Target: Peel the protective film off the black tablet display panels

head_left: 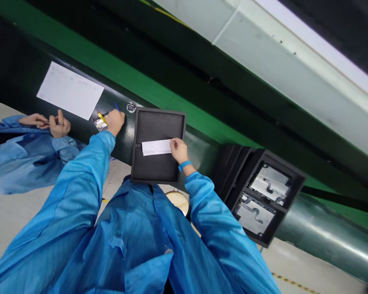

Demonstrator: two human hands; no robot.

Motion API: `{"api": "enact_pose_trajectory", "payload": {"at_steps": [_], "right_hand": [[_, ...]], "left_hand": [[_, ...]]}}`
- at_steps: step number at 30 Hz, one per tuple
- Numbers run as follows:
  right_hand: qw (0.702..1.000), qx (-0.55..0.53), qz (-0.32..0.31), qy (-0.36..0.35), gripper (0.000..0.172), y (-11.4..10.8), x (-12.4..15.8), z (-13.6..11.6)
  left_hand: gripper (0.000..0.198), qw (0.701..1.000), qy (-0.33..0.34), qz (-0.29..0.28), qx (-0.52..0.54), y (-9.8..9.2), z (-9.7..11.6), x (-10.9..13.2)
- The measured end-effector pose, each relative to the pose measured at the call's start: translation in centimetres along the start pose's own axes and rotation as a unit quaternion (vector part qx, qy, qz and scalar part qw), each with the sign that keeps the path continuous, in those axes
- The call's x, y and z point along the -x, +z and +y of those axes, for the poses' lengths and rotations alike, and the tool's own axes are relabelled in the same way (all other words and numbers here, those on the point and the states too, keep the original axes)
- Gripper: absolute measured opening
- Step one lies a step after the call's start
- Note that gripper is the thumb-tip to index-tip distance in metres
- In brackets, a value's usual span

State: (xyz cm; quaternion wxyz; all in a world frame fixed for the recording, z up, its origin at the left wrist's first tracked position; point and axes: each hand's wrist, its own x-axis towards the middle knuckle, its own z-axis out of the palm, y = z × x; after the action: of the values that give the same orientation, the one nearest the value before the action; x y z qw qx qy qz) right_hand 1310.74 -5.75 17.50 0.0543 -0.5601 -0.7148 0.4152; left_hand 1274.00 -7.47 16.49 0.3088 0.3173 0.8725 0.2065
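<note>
My right hand (179, 151) pinches the right end of a folded strip of white paper (155, 148). The paper lies over the middle divider of a black foam tray (159, 173), whose two compartments show bare black floors. On the dark bench to the left, my left hand (115, 121) is closed around a blue pen (117, 107), and its fingertips are partly hidden. Beside that hand lies a small metal part with a yellow strip (100, 121). A small round dark and silver item (131, 107) sits between the pen and the tray.
At right, a stack of black foam trays (265, 196) stands tilted, its front tray holding silver metal plates. A written sheet (70, 90) lies on the bench (122, 141) at left. Close by are a co-worker's hands (59, 124). A round stool (178, 201) is below.
</note>
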Motion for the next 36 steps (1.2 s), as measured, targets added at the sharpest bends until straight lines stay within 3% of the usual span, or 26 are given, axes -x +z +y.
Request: {"api": "enact_pose_trajectory", "payload": {"at_steps": [3,8,11,16,20,23,25,27,30,33,36], "right_hand": [[0.993,-0.109,-0.04,-0.004,0.046,2.3,0.6,-1.6],[0.963,-0.227,-0.141,-0.015,0.066,6.3,3.3,-4.3],[0.957,-0.236,-0.169,-0.011,0.063,7.1,5.0,-4.4],[0.96,-0.191,-0.202,-0.018,0.038,5.7,5.9,-3.4],[0.941,-0.174,-0.286,-0.055,0.018,3.8,5.6,-3.5],[0.919,-0.18,-0.345,-0.059,0.019,2.4,5.6,-3.3],[0.909,-0.193,-0.368,-0.049,0.024,1.6,5.6,-2.6],[0.904,-0.22,-0.366,-0.031,0.04,1.0,5.5,-1.8],[0.907,-0.301,-0.295,0.004,0.057,0.7,4.4,-0.8],[0.904,-0.38,-0.196,0.02,0.046,1.0,2.5,-0.5],[0.895,-0.422,-0.145,0.02,0.044,2.0,0.6,-0.6]], "left_hand": [[0.039,0.999,0.033,0.001,0.008,0.7,0.7,5.9],[0.035,0.972,0.154,-0.173,0.032,5.2,0.8,18.9],[0.03,0.963,0.183,-0.196,0.016,6.4,0.1,23.0],[0.033,0.967,0.224,-0.12,-0.034,4.3,-1.0,23.3],[0.031,0.931,0.32,-0.166,-0.058,3.4,-1.0,22.1],[0.026,0.924,0.338,-0.165,-0.074,2.9,-1.1,21.7],[0.039,0.941,0.312,-0.103,-0.081,2.5,-1.3,21.8],[0.053,0.959,0.269,-0.023,-0.086,2.4,-1.7,21.9],[0.052,0.966,0.242,0.019,-0.095,4.6,-2.3,22.2],[0.046,0.954,0.277,-0.035,-0.109,8.8,-2.8,22.1],[0.052,0.944,0.299,-0.074,-0.122,12.5,-3.4,21.9]]}}
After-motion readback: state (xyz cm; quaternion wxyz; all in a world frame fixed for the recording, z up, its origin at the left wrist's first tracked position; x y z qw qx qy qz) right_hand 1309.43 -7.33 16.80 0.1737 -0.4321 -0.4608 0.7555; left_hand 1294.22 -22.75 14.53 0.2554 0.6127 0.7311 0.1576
